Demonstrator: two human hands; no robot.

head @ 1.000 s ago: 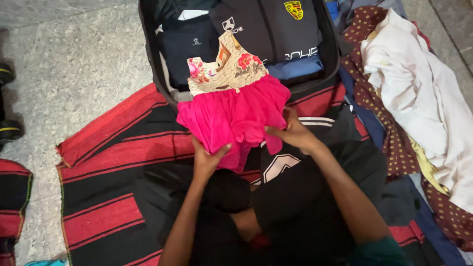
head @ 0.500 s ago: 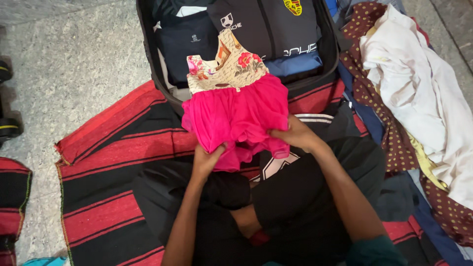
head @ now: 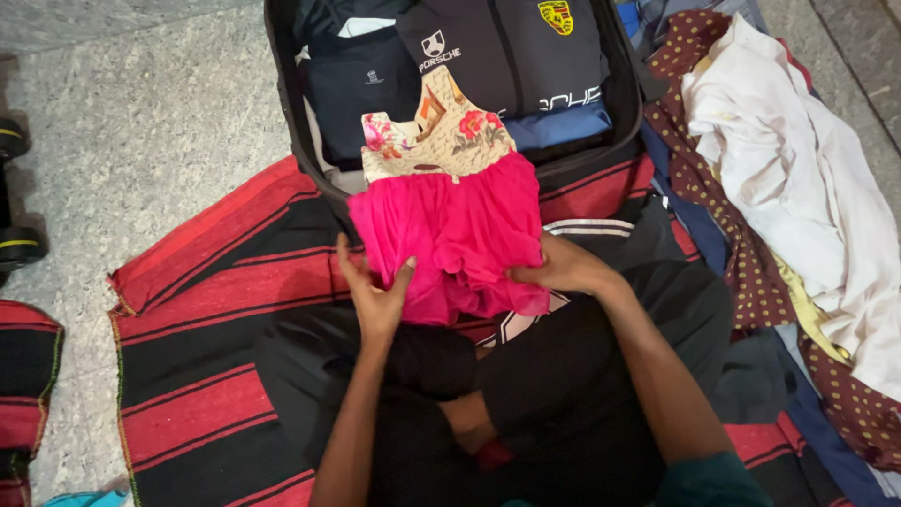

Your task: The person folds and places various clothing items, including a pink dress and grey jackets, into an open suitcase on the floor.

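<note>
A small child's dress (head: 450,221) — bright pink ruffled skirt, cream floral bodice — lies at the centre of the view, its bodice draped over the near edge of an open black suitcase (head: 300,141) at twelve o'clock. The left hand (head: 374,289), at seven o'clock from the dress, has its fingers spread and its thumb pressed into the skirt's lower left hem. The right hand (head: 561,268), at four o'clock, pinches the lower right hem, fingers curled over the fabric. Folded dark garments (head: 507,56) fill the suitcase. Below lies a red and black striped blanket (head: 206,310). At two o'clock sits a heap of loose clothes — white cloth (head: 798,178) over brown dotted fabric (head: 713,188).
</note>
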